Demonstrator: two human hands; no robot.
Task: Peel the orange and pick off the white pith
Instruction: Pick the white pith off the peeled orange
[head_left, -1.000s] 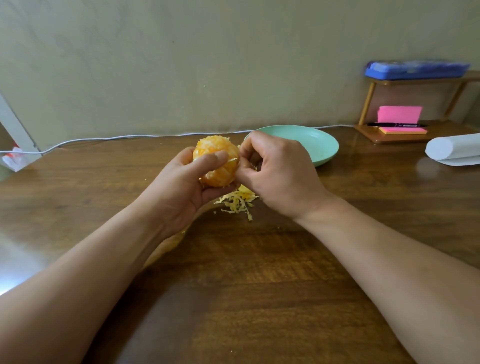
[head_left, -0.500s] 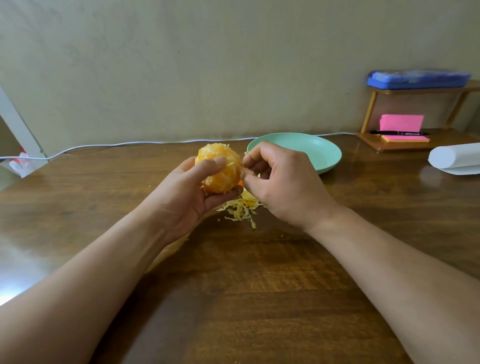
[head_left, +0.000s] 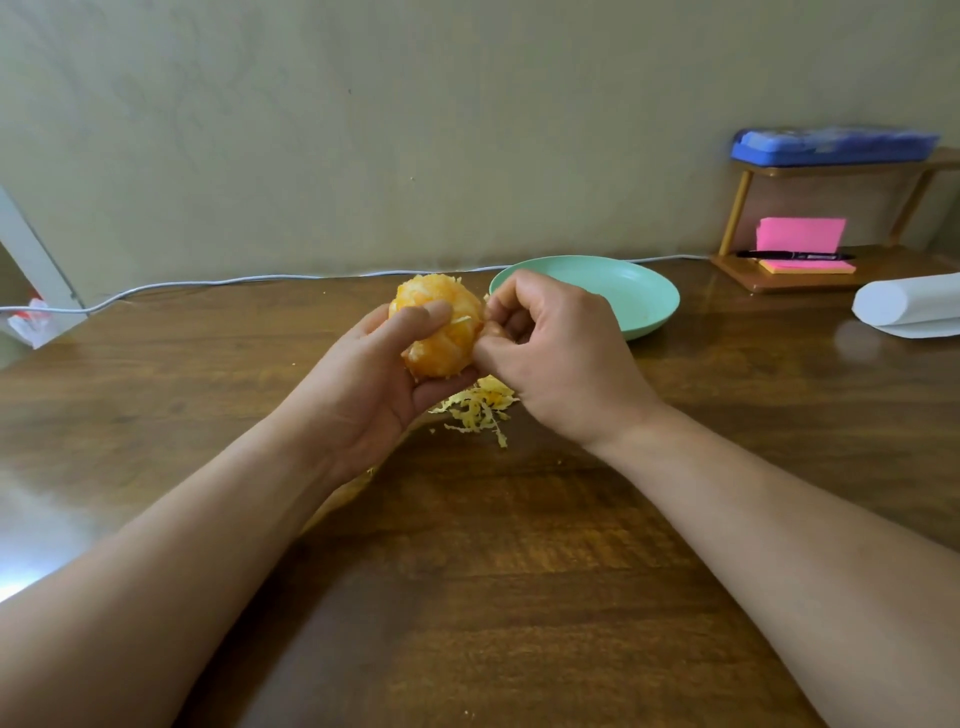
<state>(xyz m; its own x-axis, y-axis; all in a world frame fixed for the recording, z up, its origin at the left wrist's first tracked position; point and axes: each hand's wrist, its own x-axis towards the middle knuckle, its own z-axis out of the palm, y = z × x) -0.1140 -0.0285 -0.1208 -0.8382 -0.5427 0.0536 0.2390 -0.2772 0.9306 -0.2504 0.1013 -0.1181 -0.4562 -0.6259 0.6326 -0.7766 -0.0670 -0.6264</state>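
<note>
Inspection from the remote station. The left hand cradles the orange just left of frame centre, raised off the counter. Its fingers are curled beneath the fruit and its thumb is laid across the near face. I judge this grip is meant to steady the fruit and turn its right flank toward the other hand. The right hand has its fingers curled in, with thumb and forefinger pinched together against that flank. I take it to be nipping at the pith, though the scrap between the fingertips is too small to confirm. The orange shows bare segments with no rind left, so I judge the work to be at the fine pith-picking stage. A heap of pith shreds lies on the counter directly under the hands, evidently where the pickings drop. The green plate sits just behind the right hand with nothing visible in it. The counter is dark glossy wood, with glare at lower left. A plain wall backs it, and a white cable runs along the joint. At upper right a small wooden shelf carries a blue case, pink sticky notes and a pen. A white paper roll lies at the right edge.
</note>
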